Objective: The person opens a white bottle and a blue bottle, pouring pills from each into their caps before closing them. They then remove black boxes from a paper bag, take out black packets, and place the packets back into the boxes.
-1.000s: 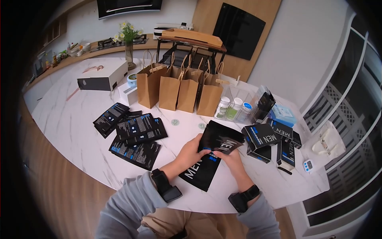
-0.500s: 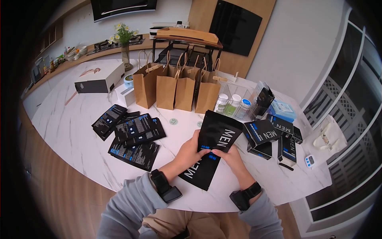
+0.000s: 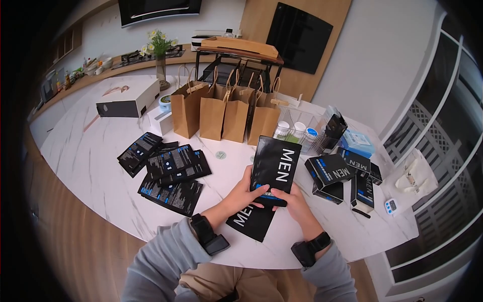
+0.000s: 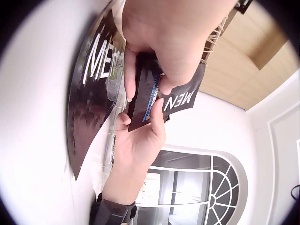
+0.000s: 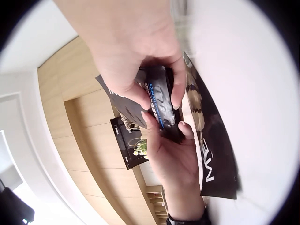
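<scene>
A black pouch stack (image 3: 276, 166) printed MEN is gripped near its lower end by both hands, thumbs on the front. The left hand (image 3: 240, 195) holds its left side, the right hand (image 3: 293, 202) its right side. In the left wrist view the thumbs press the pouch (image 4: 146, 93) and fingers curl behind it; the right wrist view shows the same grip on the pouch (image 5: 161, 101). Under the hands another black MEN pouch (image 3: 251, 226) lies flat on the table. Left of them lies a spread of several black pouches (image 3: 173, 163), printed backs up.
Several brown paper bags (image 3: 211, 117) stand at the back beside a clear organizer (image 3: 302, 118) with bottles. Black MEN boxes (image 3: 329, 171) lie at the right, near a white timer (image 3: 391, 206) and a cloth bag (image 3: 415, 176). A white box (image 3: 128, 95) is at the back left.
The held pouches have turned more upright and their lower ends now line up between the hands, with the MEN print facing the head camera. The hands have stayed in nearly the same place.
</scene>
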Demonstrator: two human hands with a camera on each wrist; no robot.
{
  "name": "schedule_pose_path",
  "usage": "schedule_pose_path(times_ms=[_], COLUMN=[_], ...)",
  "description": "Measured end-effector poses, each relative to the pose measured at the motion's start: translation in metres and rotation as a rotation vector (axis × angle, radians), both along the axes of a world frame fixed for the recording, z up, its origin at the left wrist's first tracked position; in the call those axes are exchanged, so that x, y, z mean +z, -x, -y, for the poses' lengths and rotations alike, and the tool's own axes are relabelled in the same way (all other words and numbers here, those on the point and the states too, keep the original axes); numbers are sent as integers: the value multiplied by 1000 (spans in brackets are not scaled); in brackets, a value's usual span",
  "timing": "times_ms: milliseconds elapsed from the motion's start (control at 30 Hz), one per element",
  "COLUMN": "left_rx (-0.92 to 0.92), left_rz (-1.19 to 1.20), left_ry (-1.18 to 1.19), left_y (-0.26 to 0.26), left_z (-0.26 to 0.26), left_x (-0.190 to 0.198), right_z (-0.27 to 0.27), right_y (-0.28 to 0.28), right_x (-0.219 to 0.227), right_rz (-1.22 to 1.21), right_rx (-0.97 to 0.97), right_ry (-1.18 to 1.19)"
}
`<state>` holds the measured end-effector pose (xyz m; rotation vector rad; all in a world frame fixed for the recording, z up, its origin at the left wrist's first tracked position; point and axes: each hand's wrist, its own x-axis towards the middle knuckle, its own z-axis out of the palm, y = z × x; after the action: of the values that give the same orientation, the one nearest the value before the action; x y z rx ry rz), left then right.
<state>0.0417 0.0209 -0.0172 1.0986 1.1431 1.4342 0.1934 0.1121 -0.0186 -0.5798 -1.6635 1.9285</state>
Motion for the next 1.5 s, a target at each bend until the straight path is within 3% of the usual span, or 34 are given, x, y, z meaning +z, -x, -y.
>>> schedule_pose_path(times_ms=[433,733,833,900,933,1500], left_rx=[105,16,27,-1,-29,-87], left_rz=[-221,-11,-53,-76,-100,41], left_ry=[-27,31,32,16,-1,113], left_y=[-1,1,1,-2,-2,0], left_z=[-2,0,0,1,1,2], left_x=[-8,-3,-3,-3,-3,-1], right_z=[-3,-2,-3,-2,3,-5], right_y=[3,-2,-2,4,3,2], right_x=[-11,-2,-6,-10,-1,-8], right_rz=[53,0,41,-96,-102,-119], right_rx=[-4,31,-3,-174,-160,-190], right_ry=[36,32,96,221,260,218])
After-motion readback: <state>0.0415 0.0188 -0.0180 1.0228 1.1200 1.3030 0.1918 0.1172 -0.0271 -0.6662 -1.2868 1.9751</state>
